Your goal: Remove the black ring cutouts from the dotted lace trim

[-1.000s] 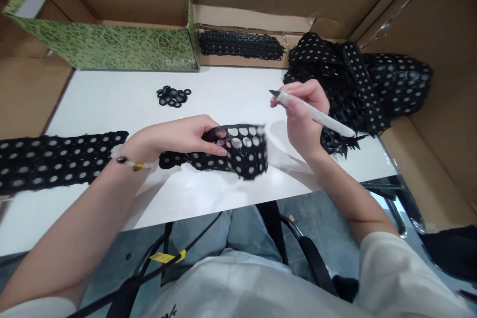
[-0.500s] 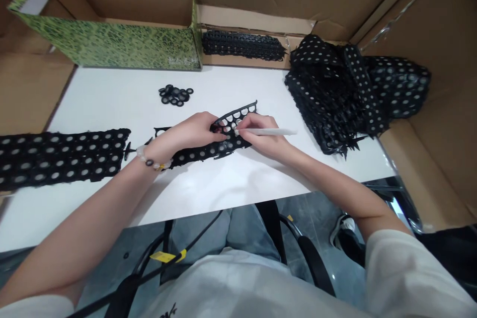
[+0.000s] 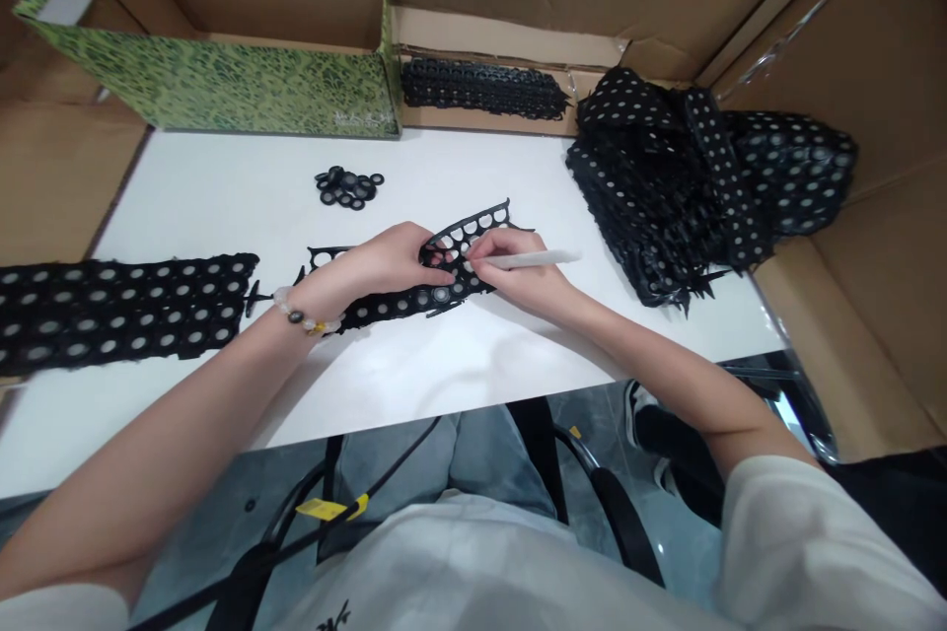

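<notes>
My left hand pinches a black perforated strip with round holes, which lies low over the white table. My right hand grips a white-handled craft knife, its tip at the strip's holes and hidden by my fingers. The two hands nearly touch. A beaded bracelet circles my left wrist. A long dotted black sheet lies just left of my left wrist. Small black rings sit in a heap beyond my hands.
A large pile of dotted black material lies at the right, partly on the table. A green patterned box and a black stack stand at the back. Cardboard walls surround the table. A shoe shows on the floor below right.
Over the last second my hands came together, and the strip dropped from raised to low over the table. The knife swung level with its tip at the strip. The last half second shows little movement.
</notes>
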The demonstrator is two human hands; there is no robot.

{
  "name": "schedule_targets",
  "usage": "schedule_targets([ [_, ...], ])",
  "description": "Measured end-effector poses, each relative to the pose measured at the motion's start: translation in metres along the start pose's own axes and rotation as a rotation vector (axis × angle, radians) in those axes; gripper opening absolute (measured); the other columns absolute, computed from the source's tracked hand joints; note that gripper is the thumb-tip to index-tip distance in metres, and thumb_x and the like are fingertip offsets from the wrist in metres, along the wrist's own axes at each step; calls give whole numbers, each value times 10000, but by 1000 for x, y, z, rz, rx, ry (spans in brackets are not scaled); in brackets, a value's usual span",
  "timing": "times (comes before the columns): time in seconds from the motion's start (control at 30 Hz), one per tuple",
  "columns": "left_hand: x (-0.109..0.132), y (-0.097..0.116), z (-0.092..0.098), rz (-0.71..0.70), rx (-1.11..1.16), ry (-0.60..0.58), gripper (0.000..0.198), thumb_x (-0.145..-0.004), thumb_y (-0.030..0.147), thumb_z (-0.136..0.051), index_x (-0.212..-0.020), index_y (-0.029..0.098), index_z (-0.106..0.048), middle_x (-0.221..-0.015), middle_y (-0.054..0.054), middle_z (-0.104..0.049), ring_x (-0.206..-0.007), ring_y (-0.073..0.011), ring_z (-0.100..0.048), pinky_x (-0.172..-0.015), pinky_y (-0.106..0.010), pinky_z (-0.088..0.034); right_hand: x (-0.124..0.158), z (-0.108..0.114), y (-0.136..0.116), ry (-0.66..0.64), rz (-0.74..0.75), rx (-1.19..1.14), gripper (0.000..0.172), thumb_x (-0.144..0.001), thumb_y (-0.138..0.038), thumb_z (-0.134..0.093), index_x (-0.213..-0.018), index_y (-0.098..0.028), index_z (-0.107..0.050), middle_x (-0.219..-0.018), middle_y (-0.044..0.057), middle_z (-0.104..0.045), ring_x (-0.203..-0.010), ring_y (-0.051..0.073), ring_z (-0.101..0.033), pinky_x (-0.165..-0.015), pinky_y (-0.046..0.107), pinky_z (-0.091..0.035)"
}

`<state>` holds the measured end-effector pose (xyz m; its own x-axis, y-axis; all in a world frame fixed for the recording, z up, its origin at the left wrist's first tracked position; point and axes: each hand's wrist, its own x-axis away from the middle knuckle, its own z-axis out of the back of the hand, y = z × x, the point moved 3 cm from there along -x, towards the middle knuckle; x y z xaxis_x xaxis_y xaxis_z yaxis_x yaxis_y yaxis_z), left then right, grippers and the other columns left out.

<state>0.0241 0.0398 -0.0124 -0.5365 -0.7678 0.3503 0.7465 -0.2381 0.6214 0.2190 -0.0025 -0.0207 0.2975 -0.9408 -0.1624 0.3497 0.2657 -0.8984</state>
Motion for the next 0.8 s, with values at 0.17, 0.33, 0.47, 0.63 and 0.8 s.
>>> schedule_targets([
  [0.17, 4, -5, -11, -34, -31, 198, 359, -751, 533, -606, -873, 195, -608, -928, -117, -712, -878, -294, -659, -788, -370, -461, 1, -3, -1, 22, 26, 70, 102, -831, -212, -644, -732, -221, -623, -918, 49, -775, -919, 229, -718, -858, 379, -538],
  [0.33, 6, -6, -15, -85, -38, 198, 367, -777, 545, -583, -889, 197, -612, -983, -140, -711, -955, -320, -677, -852, -384, -481, 2, -8, 0, 49, 102, 149, 137, -870, -236, -627, -736, -229, -603, -906, 58, -755, -920, 237, -709, -863, 393, -533],
  [0.47, 10, -6, -3, -23, -126, 156, 413, -769, 590, -633, -900, 200, -658, -946, -109, -749, -917, -315, -700, -809, -356, -474, 1, -7, 3, 46, 104, 139, 134, -859, -224, -632, -728, -229, -604, -918, 54, -759, -932, 235, -715, -873, 391, -535],
  [0.63, 17, -13, 14, 128, -157, 177, 380, -684, 542, -784, -875, 217, -742, -859, -43, -777, -832, -272, -707, -740, -316, -455, 2, 2, -3, 56, 8, 20, 117, -827, -199, -660, -714, -218, -637, -917, 52, -771, -927, 231, -728, -846, 374, -540],
  [0.8, 19, -13, 10, 73, -32, 134, 288, -722, 468, -767, -837, 203, -747, -809, -23, -776, -771, -229, -688, -697, -295, -445, 5, -5, -10, 21, 62, -75, 113, -853, -276, -696, -760, -219, -665, -919, 53, -771, -907, 218, -723, -824, 361, -543],
])
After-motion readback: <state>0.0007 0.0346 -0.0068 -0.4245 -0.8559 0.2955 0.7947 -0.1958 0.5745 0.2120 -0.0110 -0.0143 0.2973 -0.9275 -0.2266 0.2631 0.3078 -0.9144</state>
